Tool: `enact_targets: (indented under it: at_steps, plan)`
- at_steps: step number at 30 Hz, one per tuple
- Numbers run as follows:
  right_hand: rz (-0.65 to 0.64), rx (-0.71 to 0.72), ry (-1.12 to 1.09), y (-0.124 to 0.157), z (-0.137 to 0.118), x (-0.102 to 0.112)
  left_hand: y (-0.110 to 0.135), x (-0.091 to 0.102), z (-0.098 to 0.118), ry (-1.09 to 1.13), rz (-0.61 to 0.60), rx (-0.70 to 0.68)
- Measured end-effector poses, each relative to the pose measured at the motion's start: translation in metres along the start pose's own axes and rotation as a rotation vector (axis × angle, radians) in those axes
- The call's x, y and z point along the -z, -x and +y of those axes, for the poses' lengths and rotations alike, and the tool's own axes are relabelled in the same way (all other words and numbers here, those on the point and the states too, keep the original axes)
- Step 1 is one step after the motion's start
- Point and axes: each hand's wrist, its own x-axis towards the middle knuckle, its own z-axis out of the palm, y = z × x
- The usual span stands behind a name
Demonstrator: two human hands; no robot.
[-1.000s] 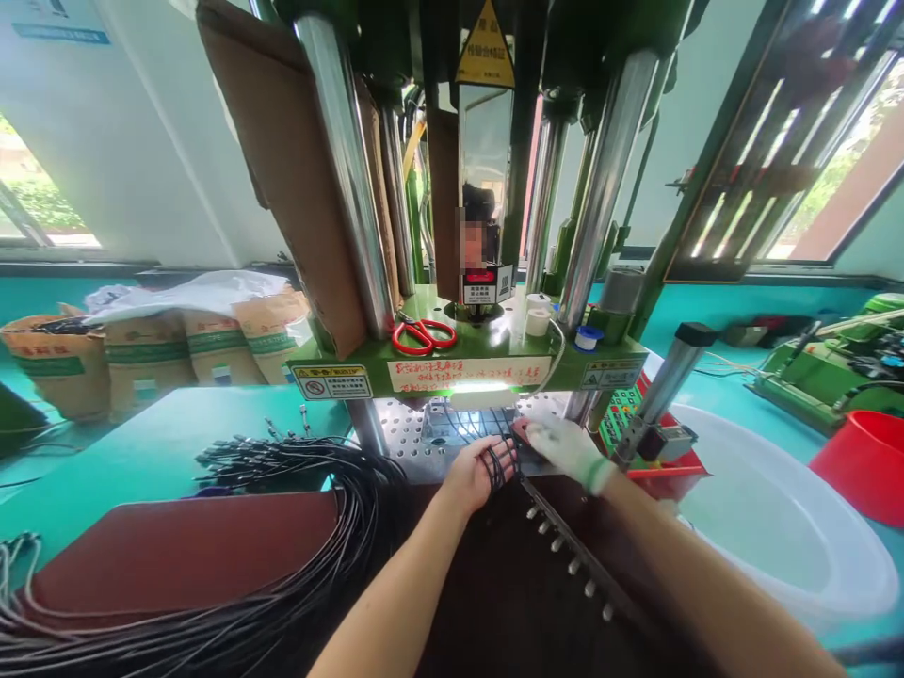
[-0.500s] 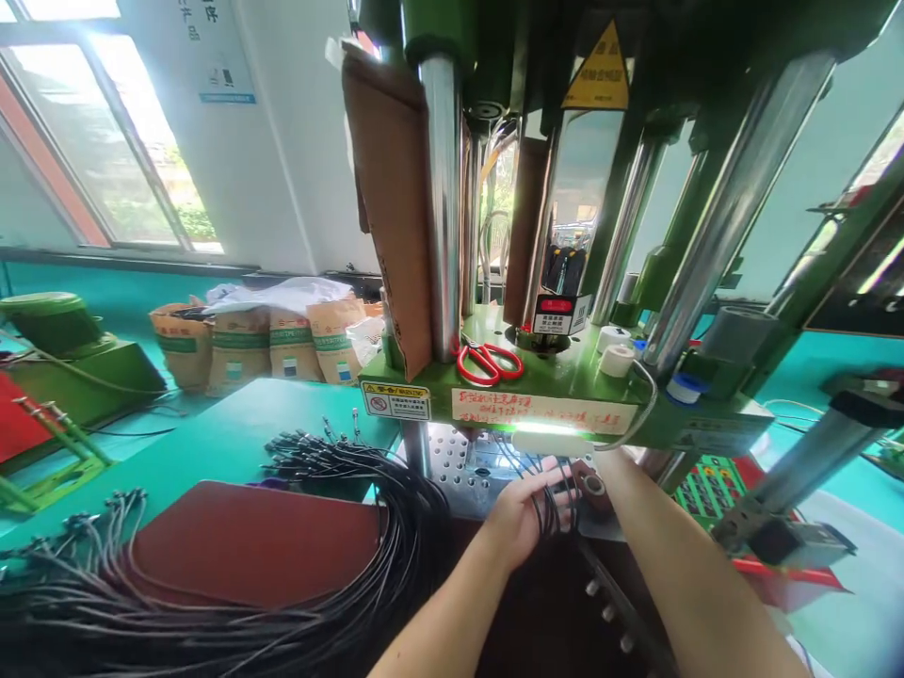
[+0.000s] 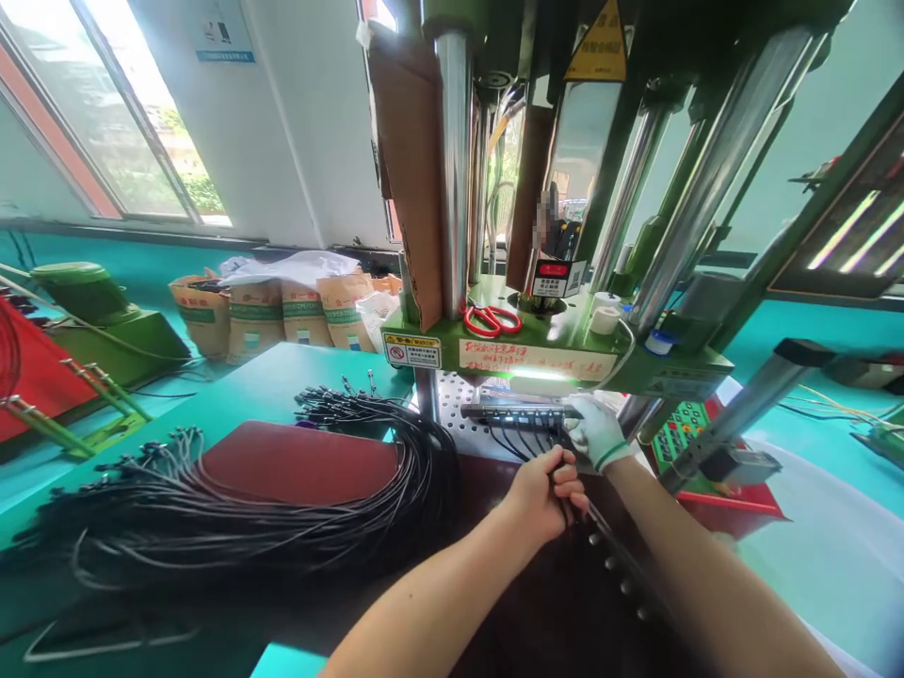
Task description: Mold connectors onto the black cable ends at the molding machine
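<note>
My bare left hand (image 3: 545, 492) is closed in a fist around a bunch of thin black cables (image 3: 523, 441) that run up to a dark metal bar (image 3: 519, 412) on the perforated steel plate (image 3: 452, 403) of the green press (image 3: 557, 363). My right hand (image 3: 594, 433), in a white glove with a green cuff, grips the right end of that bar. A second metal strip with pegs (image 3: 621, 574) lies along my right forearm.
A large bundle of black cables (image 3: 268, 508) lies on a red-brown mat (image 3: 303, 466) at the left. Red scissors (image 3: 492, 320) and tape rolls (image 3: 605, 315) sit on the press ledge. Brown sacks (image 3: 275, 311) stand behind. A white tub (image 3: 833, 556) and a red tray (image 3: 734, 504) are at the right.
My left hand has drawn back and closed into a fist on the cables. My gloved right hand has come into view gripping the bar, which now sits across the plate with cables fanned below.
</note>
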Motion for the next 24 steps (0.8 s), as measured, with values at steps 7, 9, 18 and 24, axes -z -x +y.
enact_targets:
  at_steps: [7, 9, 18, 24]
  plan:
    - [0.172, -0.225, -0.381, 0.015, -0.001, 0.008, 0.065, 0.016, -0.038, -0.137, -0.122, 0.070]
    - [0.215, -0.220, -0.443, 0.022, -0.001, 0.012, 0.088, 0.019, -0.044, -0.236, -0.207, 0.051]
    - [0.390, -0.265, -0.471, 0.087, 0.024, 0.049, 0.171, -0.013, 0.147, -0.470, 0.355, -1.316]
    - [0.401, -0.389, -0.514, 0.127, 0.045, 0.067, 0.148, 0.062, 0.220, -0.643, 0.860, -1.333]
